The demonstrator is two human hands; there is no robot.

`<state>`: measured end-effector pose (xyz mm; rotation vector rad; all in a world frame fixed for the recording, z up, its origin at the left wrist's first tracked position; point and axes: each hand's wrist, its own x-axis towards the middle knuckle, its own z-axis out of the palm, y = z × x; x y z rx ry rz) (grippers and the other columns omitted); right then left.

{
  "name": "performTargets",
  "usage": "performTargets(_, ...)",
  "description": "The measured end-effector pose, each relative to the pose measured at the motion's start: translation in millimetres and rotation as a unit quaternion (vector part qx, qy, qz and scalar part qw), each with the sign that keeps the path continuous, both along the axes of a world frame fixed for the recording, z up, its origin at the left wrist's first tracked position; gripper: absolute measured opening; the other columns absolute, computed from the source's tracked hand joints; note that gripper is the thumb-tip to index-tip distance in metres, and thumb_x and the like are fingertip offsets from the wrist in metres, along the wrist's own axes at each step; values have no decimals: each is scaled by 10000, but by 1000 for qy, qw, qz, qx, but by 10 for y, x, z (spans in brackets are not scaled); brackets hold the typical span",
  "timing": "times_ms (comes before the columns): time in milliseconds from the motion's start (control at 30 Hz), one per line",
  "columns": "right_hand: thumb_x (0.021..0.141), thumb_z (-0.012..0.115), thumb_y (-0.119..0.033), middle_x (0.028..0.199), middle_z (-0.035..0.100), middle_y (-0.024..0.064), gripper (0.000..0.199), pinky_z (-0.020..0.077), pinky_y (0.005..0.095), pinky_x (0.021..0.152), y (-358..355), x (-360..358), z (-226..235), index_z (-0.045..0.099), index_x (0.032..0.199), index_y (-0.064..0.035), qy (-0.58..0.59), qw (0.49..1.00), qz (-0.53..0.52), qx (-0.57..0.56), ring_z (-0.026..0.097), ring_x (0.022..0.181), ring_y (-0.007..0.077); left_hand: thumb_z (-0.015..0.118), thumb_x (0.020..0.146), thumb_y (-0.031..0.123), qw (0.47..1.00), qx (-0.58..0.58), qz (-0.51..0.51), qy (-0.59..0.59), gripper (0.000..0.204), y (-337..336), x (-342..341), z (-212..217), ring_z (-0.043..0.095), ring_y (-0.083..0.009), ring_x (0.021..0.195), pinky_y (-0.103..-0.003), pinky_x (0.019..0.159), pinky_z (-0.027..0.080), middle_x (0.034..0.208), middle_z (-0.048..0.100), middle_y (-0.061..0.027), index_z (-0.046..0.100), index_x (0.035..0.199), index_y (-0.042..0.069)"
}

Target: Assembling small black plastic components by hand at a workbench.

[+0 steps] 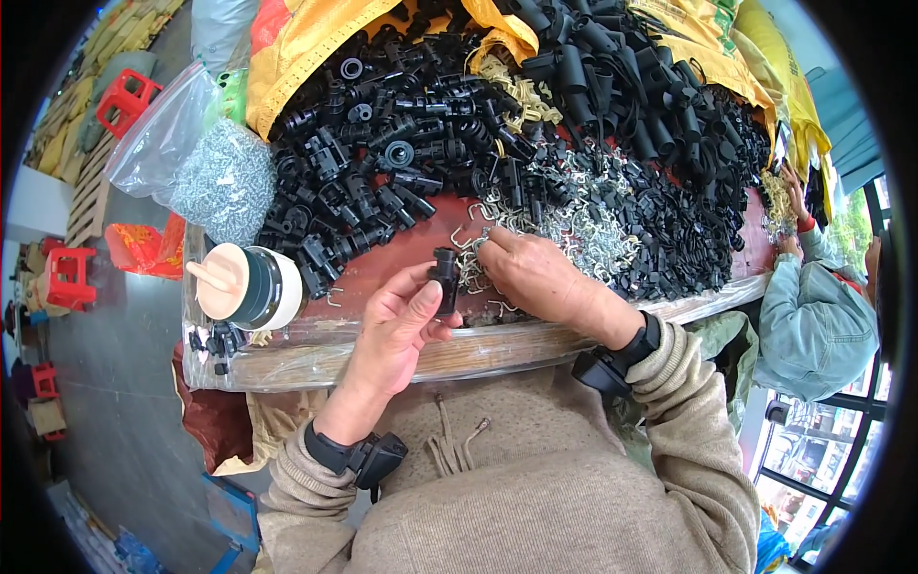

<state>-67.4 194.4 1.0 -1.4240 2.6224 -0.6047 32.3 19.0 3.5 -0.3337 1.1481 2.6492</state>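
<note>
My left hand (pixel 397 320) holds a small black plastic fitting (pixel 445 279) upright between thumb and fingers, above the table's near edge. To its right, my right hand (pixel 535 275) is lowered to the near side of a heap of bent metal hooks (pixel 602 225). Its fingers are drawn together at the hooks, and whatever they pinch is hidden. A few loose hooks (pixel 462 236) lie between the two hands. Behind them spreads a large pile of black plastic fittings (pixel 382 163) like the held one.
A lidded cup (pixel 277 287) stands at the table's left edge, near a clear bag of screws (pixel 225 182). Black tubes (pixel 574 81) and small black clips (pixel 674 239) are heaped right. Another person (pixel 813 325) works at far right. Red stools (pixel 67 277) stand on the floor.
</note>
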Motion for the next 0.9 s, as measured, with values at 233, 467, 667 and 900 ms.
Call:
performTargets(233,733,546,-38,749,501,107,71,432,343,533,107,88,113,518,794,-14,-86,989,-29,-114,532,621,276,498,860,151,999,-10,-26,-36,317,58,-3,42,589,-147,760,-228,651,497,918,584,-74,461,1141,9)
performTargets(467,735,565,-12,692,484,85,69,403,304,515,159,210,244,519,787,-13,-170,964,-76,-190,502,584,228,488,864,139,998,31,-55,-29,296,103,-22,-9,596,-172,802,-253,694,504,949,585,-83,471,1122,-5)
performTargets(667,732,582,-6,674,478,69,78,397,284,506,186,360,380,513,768,-15,-203,950,-72,-227,497,571,194,477,868,128,994,71,-79,-34,287,135,-4,16,591,-183,826,-275,716,503,971,583,-89,472,1117,-14)
performTargets(900,681,620,-9,659,470,55,134,387,290,452,148,442,392,521,767,-36,-50,977,9,-208,490,522,201,462,871,105,987,104,-108,-50,267,177,76,31,571,-168,887,-309,767,490,1005,574,-89,482,1108,-17)
